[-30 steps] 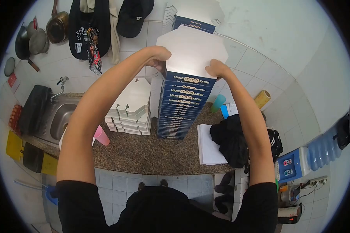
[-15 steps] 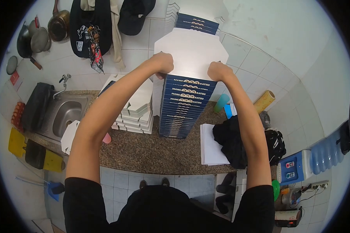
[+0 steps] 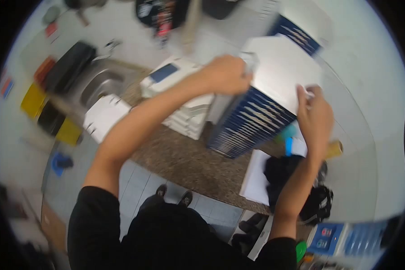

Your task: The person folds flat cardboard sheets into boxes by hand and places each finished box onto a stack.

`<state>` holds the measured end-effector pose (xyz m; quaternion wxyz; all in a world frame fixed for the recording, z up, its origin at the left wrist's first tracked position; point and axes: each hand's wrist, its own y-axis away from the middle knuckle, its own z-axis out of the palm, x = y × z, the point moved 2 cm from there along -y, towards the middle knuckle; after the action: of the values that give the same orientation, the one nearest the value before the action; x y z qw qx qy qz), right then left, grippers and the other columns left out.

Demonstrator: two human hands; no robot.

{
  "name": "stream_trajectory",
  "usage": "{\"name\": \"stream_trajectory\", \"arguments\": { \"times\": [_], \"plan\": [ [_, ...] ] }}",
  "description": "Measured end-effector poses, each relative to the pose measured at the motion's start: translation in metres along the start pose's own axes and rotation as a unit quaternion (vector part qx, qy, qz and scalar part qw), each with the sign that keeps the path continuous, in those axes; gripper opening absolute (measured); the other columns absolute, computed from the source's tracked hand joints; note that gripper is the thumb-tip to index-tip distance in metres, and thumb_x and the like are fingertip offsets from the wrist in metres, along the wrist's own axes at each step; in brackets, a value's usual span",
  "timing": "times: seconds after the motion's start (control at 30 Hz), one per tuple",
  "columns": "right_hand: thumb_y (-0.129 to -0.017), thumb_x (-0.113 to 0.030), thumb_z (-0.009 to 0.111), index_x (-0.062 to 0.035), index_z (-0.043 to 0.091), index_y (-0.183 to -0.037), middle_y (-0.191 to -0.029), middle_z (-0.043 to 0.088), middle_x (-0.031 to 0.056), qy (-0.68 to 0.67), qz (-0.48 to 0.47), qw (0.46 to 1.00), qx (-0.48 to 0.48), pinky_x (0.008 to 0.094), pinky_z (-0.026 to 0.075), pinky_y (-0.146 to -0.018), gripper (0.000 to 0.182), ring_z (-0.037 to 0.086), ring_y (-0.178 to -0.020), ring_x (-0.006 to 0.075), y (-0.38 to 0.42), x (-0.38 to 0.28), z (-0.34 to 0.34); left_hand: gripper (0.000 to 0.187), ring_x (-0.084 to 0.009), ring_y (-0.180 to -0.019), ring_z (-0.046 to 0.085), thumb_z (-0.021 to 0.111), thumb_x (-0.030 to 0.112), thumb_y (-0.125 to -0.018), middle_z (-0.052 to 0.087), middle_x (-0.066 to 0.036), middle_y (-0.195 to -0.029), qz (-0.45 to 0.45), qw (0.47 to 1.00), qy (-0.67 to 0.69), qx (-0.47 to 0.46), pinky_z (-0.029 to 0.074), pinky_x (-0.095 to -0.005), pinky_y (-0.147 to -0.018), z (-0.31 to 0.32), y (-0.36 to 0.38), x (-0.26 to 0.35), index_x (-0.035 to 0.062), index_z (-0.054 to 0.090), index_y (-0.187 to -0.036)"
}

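Observation:
A tall stack of dark blue printed cardboard boxes [image 3: 252,121] stands on the counter, blurred by motion. On its top, a box's white lid [image 3: 283,63] lies open and slopes away from me. My left hand [image 3: 229,75] is closed at the left corner of this top box, with a small pale flap showing at its fingers. At the right corner, my right hand [image 3: 316,110] pinches a white flap between thumb and fingers. Left of the tall stack sits a lower pile of white cardboard boxes [image 3: 189,112].
A second stack of blue boxes [image 3: 297,33] rises behind. A white cardboard piece [image 3: 105,118] lies near the sink [image 3: 104,85]. Papers [image 3: 255,180] and black cloth [image 3: 281,175] rest at the counter's right. A water dispenser [image 3: 326,238] is at lower right.
The view has turned, so the stack appears tilted and farther right. My right hand has gone from a fist to a thumb-and-finger pinch; my left stays closed at the box's corner.

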<state>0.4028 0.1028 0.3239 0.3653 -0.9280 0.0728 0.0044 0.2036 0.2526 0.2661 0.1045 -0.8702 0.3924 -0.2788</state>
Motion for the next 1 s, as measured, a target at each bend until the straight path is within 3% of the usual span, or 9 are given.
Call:
{"name": "stream_trajectory", "arguments": {
  "times": [0.1,0.2,0.33,0.4,0.47,0.6,0.8,0.93,1.0],
  "plan": [
    [-0.094,-0.012,0.069,0.0024,0.064,-0.104,-0.069,0.065,0.0066,-0.368,-0.064,0.919,-0.126,0.0252,0.046,-0.056,0.018,0.063,-0.062,0.0101,0.053,-0.083,0.0,0.029,-0.024,-0.061,0.062,0.063,0.031,-0.092,0.066,-0.014,-0.069,-0.073,0.974,0.201,-0.071,0.048,-0.0382,-0.061,-0.008,0.13,-0.019,0.003,0.071,-0.097],
    [-0.092,-0.023,0.074,-0.0005,0.066,-0.107,-0.08,0.073,0.0127,-0.501,-0.115,0.759,-0.401,0.0301,0.054,-0.063,0.029,0.071,-0.067,0.0181,0.109,-0.181,0.046,0.02,-0.0273,-0.06,0.063,0.069,0.015,-0.078,0.06,-0.013,-0.064,-0.167,0.942,0.291,-0.026,0.049,-0.0413,-0.058,0.034,0.266,-0.079,0.002,0.065,-0.093],
    [-0.092,-0.025,0.074,0.0029,0.065,-0.105,-0.08,0.072,0.0127,-0.536,-0.16,0.62,-0.55,0.0315,0.054,-0.068,0.033,0.071,-0.076,0.0161,0.185,-0.349,0.18,0.055,-0.0316,-0.076,0.068,0.079,0.017,-0.067,0.067,-0.014,-0.084,-0.445,0.835,0.324,-0.003,0.054,-0.0416,-0.069,0.125,0.508,-0.162,-0.0003,0.058,-0.115],
    [-0.091,-0.031,0.074,0.0022,0.065,-0.108,-0.084,0.073,0.0155,-0.513,-0.15,0.649,-0.541,0.0355,0.055,-0.07,0.038,0.073,-0.078,0.0219,0.221,-0.44,0.261,0.062,-0.034,-0.093,0.068,0.081,0.019,-0.068,0.068,-0.02,-0.102,-0.378,0.895,0.236,0.007,0.055,-0.0424,-0.083,0.131,0.607,-0.177,-0.0022,0.058,-0.122],
    [-0.089,-0.038,0.073,0.0012,0.067,-0.102,-0.087,0.071,0.0205,-0.436,-0.178,0.761,-0.447,0.0432,0.055,-0.077,0.042,0.072,-0.088,0.0319,0.251,-0.532,0.337,0.064,-0.0352,-0.105,0.065,0.081,0.021,-0.072,0.065,-0.024,-0.115,-0.486,0.822,0.296,-0.022,0.053,-0.0429,-0.093,0.122,0.683,-0.19,-0.003,0.058,-0.127],
    [-0.09,-0.034,0.071,0.0055,0.065,-0.099,-0.087,0.07,0.0244,-0.285,-0.271,0.845,-0.362,0.0482,0.055,-0.083,0.041,0.069,-0.09,0.0412,0.312,-0.634,0.432,0.058,-0.0351,-0.105,0.065,0.079,0.022,-0.077,0.065,-0.022,-0.119,-0.6,0.737,0.309,-0.021,0.053,-0.0425,-0.094,0.047,0.724,-0.226,-0.0028,0.058,-0.125],
    [-0.09,-0.009,0.058,0.0057,0.063,-0.1,-0.085,0.07,0.0275,-0.234,-0.304,0.8,-0.461,0.0534,0.057,-0.076,0.019,0.071,-0.083,0.0438,0.304,-0.629,0.396,0.048,-0.0368,-0.102,0.064,0.075,0.014,-0.083,0.065,-0.019,-0.113,-0.481,0.844,0.038,0.236,0.047,-0.0423,-0.1,-0.067,0.657,-0.285,-0.0001,0.058,-0.125],
    [-0.092,-0.008,0.055,0.0042,0.062,-0.104,-0.087,0.07,0.0276,-0.229,-0.425,0.693,-0.535,0.0528,0.057,-0.076,0.018,0.071,-0.083,0.0441,0.299,-0.583,0.288,0.039,-0.0379,-0.101,0.065,0.076,0.011,-0.081,0.067,-0.016,-0.107,-0.314,0.927,-0.132,0.154,0.052,-0.0441,-0.091,-0.115,0.577,-0.269,0.0021,0.062,-0.116],
    [-0.094,-0.011,0.056,0.0037,0.061,-0.107,-0.089,0.07,0.0273,-0.236,-0.436,0.67,-0.553,0.0511,0.057,-0.078,0.02,0.071,-0.086,0.0437,0.279,-0.559,0.248,0.025,-0.0383,-0.095,0.067,0.072,0.009,-0.083,0.069,-0.014,-0.098,-0.259,0.96,-0.042,-0.093,0.052,-0.0453,-0.085,-0.081,0.588,-0.274,0.0011,0.063,-0.105]
  ]
}}
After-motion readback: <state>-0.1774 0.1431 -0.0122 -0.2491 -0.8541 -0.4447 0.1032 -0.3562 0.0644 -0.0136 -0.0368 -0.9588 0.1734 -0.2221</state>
